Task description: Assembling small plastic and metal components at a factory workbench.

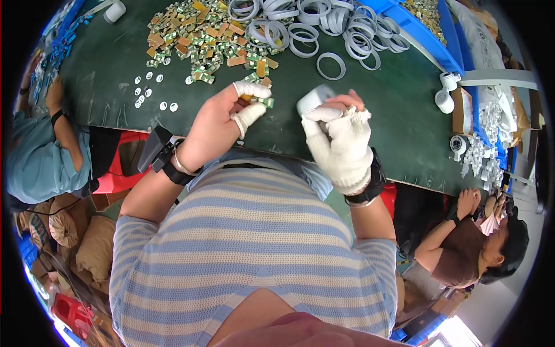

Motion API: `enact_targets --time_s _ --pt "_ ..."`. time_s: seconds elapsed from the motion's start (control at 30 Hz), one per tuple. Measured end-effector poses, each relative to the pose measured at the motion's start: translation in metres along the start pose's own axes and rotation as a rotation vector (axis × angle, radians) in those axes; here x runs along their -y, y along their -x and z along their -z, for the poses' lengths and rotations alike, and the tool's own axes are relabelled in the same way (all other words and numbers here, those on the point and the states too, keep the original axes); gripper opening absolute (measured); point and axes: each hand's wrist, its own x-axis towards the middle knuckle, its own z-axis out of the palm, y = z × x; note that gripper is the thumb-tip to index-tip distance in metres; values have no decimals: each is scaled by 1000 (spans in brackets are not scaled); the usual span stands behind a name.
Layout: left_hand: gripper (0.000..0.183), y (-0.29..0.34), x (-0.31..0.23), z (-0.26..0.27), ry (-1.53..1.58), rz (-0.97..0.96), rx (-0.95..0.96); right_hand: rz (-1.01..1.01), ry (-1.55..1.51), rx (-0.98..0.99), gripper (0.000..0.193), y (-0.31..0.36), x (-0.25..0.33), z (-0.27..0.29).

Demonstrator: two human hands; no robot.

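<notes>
Pinching a circuit board (265, 102) in the left hand (218, 118), a white part (312, 100) in the right hand (341, 137)

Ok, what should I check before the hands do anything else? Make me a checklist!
1. Left hand holds a board: ok, in its fingertips.
2. Right hand holds the white piece: ok.
3. Board and white piece apart: ok, there's a gap between them.
4. White piece has nothing inside: cannot tell, part of it is blurred.
5. Rings out of the way: ok, they lie beyond both hands.
</notes>
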Motion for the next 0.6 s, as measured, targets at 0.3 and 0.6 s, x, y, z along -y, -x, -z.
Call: enact_targets --time_s 0.3,0.6 --pt "23 6 -17 -7 -424 -436 44 -233 -647 234 11 -6 8 -2" --pt "26 5 -2 -1 153 -96 162 -483 -703 287 14 -6 14 -9"
